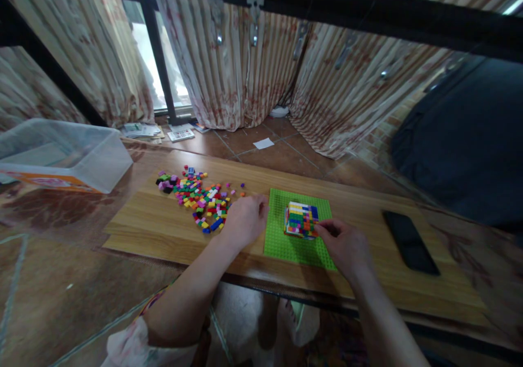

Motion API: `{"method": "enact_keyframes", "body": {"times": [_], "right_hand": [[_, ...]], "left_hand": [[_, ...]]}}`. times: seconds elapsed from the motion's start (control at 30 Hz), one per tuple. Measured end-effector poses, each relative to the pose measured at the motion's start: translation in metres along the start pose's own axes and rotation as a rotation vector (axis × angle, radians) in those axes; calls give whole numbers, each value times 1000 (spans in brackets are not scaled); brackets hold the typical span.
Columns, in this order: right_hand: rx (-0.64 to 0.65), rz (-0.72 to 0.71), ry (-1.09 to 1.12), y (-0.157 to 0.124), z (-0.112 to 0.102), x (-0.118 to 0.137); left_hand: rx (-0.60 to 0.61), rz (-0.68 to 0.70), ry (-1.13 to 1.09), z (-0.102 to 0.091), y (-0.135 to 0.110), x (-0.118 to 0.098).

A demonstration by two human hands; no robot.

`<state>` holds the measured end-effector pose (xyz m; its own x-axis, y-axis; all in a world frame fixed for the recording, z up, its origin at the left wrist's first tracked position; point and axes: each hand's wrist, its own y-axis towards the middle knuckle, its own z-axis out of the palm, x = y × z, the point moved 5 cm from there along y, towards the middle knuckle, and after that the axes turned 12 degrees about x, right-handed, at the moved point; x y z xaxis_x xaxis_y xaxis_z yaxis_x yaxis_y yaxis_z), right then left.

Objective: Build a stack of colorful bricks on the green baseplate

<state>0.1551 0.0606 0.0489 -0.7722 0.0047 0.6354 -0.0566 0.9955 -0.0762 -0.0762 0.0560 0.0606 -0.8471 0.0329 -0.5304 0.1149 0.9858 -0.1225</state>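
Note:
A block of many-coloured toy building bricks [300,217] stands on a green studded baseplate [278,242]. At the block's right side is my right hand [347,247], thumb and fingertip pinched together against its edge; whether a single brick is between them is too small to see. My left hand [247,220] hovers by the plate's left edge with its fingers curled closed, and anything in them is hidden. Left of that hand lies a loose pile of small bricks [202,195] in many colours.
The bricks lie on a low wooden table [151,231]. A black phone [411,242] rests at its right. Beyond the left end stands a translucent plastic bin [104,160]. A dark frame bar [368,16] crosses above, and striped curtains [237,67] hang behind.

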Motion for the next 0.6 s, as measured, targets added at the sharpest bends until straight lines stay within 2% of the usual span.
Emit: {"method": "enact_keyframes", "body": {"times": [0.2,0.4,0.6], "right_hand": [[13,25,3,0,0,0],[7,-27,2,0,-2,-2],[81,8,20,1,2,-8]], "left_hand": [[5,5,-12,0,-1,0],[17,7,8,0,-1,-1],[22,-2,20,1,-1,-1]]}}
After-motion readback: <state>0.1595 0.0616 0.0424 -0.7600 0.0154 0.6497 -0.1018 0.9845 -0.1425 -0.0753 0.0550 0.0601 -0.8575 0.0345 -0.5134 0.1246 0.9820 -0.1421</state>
